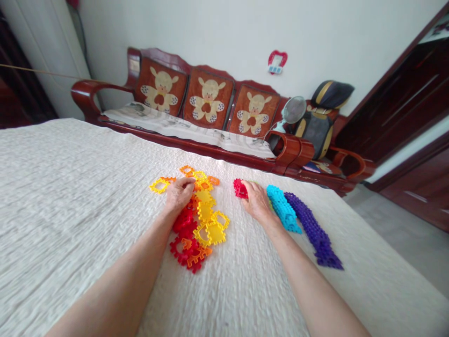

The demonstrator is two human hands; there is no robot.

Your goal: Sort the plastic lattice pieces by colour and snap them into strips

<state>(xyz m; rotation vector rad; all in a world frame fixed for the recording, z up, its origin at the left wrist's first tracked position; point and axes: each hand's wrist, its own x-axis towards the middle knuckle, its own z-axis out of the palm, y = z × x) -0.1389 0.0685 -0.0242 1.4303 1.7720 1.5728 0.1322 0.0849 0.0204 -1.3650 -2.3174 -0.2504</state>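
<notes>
A loose pile of flat toothed plastic building pieces lies on the cloth, with red pieces (pixel 182 252) at the near left and yellow pieces (pixel 214 232) to their right. Orange pieces (pixel 187 170) are scattered at its far end. Over the pile's far left side is my left hand (pixel 180 193), its fingers pinched together; what they hold, if anything, is hidden. My right hand (pixel 257 201) has its fingers and thumb around a short red stack of toothed pieces (pixel 240 188). A green row beside that hand is mostly covered by it.
Right of my right hand lie a light-blue row of pieces (pixel 283 208) and a longer purple row (pixel 312 229). The white textured cloth (pixel 70 196) covers the surface. Beyond it stand a wooden sofa (pixel 210 140) with bear cushions, a small fan (pixel 293 110) and a chair (pixel 354 164).
</notes>
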